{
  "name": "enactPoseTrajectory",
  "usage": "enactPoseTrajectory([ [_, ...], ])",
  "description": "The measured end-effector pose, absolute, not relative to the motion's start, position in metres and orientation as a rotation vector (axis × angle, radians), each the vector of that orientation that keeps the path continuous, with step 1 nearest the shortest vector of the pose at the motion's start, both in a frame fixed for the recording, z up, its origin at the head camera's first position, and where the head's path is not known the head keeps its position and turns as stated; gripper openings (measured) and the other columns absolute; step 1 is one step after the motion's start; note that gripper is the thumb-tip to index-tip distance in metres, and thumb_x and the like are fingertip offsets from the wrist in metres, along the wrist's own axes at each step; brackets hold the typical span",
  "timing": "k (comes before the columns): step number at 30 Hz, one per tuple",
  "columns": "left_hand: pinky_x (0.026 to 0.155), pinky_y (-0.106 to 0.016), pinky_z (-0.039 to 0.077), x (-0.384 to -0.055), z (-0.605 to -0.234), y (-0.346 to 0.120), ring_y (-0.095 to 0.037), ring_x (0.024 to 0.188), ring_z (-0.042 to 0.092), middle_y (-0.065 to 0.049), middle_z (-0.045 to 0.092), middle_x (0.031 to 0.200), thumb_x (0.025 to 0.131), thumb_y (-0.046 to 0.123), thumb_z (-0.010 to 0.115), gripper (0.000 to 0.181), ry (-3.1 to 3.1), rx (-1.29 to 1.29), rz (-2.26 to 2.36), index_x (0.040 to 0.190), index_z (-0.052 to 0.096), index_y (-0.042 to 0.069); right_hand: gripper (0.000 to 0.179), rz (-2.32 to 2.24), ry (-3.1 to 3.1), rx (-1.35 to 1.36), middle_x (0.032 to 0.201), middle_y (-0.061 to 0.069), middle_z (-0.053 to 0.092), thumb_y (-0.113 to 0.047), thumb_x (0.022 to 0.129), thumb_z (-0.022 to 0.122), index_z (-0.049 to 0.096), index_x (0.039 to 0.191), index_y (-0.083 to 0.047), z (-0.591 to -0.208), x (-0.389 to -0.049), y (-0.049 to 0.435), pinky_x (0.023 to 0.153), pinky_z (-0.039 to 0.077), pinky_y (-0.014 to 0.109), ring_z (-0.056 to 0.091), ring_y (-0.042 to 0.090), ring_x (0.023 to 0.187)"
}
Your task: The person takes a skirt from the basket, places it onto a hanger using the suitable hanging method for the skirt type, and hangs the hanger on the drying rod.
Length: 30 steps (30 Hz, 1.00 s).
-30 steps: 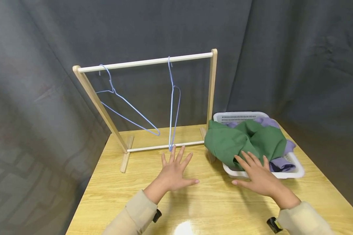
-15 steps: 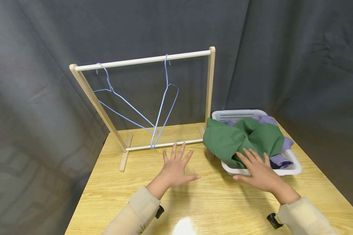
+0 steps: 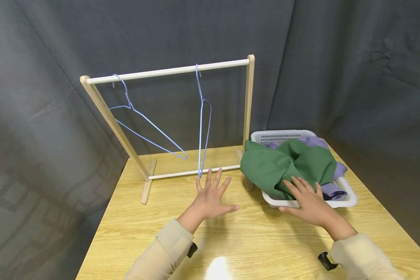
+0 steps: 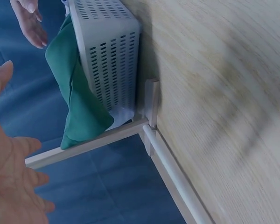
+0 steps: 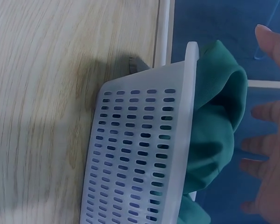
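My left hand hovers over the table in front of the rack, fingers spread and holding nothing. The right hand is spread in the air by the basket's near rim; the right wrist view shows a gap between its fingers and the cloth. A white perforated basket holds a crumpled green cloth and purple fabric beneath it. The green cloth drapes over the basket's left side. Two blue hangers hang from the rack's top bar: one hanger at the left, another hanger right of the middle.
The wooden rack stands at the back of the table, its right foot close beside the basket. A low white bar joins its feet. Dark curtains enclose the back and sides.
The right-hand hanger swung left, its lower end crossing the other hanger's tip, then swung back right. The head view has shifted slightly. Both hands have stayed spread, almost still.
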<state>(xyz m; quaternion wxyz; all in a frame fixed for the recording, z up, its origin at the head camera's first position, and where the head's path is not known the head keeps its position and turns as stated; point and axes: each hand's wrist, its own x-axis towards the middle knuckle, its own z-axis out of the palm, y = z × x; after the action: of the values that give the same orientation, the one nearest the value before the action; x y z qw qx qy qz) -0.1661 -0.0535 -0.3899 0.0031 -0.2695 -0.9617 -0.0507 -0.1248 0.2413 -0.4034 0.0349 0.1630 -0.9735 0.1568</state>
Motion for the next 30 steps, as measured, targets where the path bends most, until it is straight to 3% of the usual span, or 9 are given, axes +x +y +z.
enactPoseTrajectory([
  [10,0.089,-0.065,0.0,-0.171,-0.391,-0.048,-0.033,0.124,-0.016,-0.007,-0.006,0.143,0.071,0.072,0.037,0.086,-3.082,-0.814,-0.254,0.139,0.016,0.023,0.08,0.513,-3.009,0.467,0.133,0.027,0.022,-0.055,0.076,0.053,0.031,0.131,-0.001,-0.404,-0.127,0.246,0.086,-0.001,0.066,0.016,0.044,0.119],
  [30,0.088,-0.065,-0.001,-0.192,-0.402,-0.04,-0.033,0.125,-0.012,-0.008,-0.002,0.143,0.072,0.069,0.04,0.086,-3.124,-0.772,-0.484,0.139,0.013,0.022,0.08,0.545,-3.028,0.406,0.131,0.029,0.023,-0.054,0.078,0.051,0.03,0.13,0.003,-0.406,-0.134,0.26,0.086,0.002,0.065,0.017,0.045,0.118],
])
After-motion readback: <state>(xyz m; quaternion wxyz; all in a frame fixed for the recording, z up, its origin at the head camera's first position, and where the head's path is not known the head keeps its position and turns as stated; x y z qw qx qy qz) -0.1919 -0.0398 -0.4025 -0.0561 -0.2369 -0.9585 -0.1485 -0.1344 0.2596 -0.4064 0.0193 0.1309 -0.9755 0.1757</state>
